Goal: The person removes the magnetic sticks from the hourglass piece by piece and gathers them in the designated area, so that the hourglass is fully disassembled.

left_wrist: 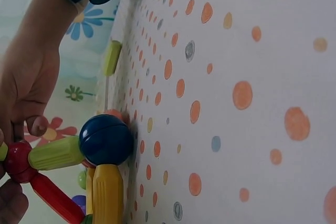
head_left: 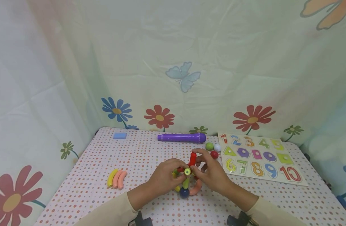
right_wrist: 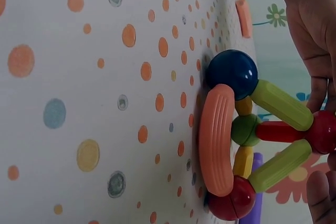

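A magnetic ball-and-stick structure stands on the table between both hands. Its base includes a dark blue ball (head_left: 184, 192), a curved orange stick (right_wrist: 216, 140), a green ball (right_wrist: 245, 129) and yellow sticks (left_wrist: 107, 192). Light green sticks (right_wrist: 282, 105) and a red one slope up to a red ball (right_wrist: 321, 132) at the top. My left hand (head_left: 167, 174) pinches a short light green stick (head_left: 187, 171) by that top ball. With thumb and fingers my right hand (head_left: 210, 172) holds an upright red stick (head_left: 193, 158) against the top. Fingers partly hide the joint.
Yellow and pink curved sticks (head_left: 115, 179) lie at the left. A blue block (head_left: 119, 136) and a purple toy microphone (head_left: 182, 137) lie along the back. Green, white and red balls (head_left: 214, 154) sit beside the number puzzle board (head_left: 263, 157) at the right.
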`<state>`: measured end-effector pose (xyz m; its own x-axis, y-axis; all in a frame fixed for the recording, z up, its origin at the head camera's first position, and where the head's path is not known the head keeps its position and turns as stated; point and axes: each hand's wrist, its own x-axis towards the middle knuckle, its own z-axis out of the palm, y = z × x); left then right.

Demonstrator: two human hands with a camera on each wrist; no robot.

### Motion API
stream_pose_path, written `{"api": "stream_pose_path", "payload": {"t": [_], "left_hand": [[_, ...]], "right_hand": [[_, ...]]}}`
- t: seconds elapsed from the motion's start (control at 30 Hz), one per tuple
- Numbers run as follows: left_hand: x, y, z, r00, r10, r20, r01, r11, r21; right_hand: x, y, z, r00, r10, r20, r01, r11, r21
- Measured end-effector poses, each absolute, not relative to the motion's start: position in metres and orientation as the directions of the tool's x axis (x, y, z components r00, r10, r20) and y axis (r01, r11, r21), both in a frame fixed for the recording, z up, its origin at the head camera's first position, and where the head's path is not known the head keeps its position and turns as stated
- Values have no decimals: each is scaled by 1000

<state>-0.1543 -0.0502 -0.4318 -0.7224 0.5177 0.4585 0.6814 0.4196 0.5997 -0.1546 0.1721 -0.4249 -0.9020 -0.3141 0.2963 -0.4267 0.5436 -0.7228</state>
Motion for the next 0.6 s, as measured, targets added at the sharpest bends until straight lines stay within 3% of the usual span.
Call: {"api": "stream_pose_path", "payload": {"t": [0.6], "left_hand": [[-155,-51,-432,-733,521,438,667,421,615]], "right_hand": [[-156,221,-420,-914,-258,313,-404,633,-660]]}}
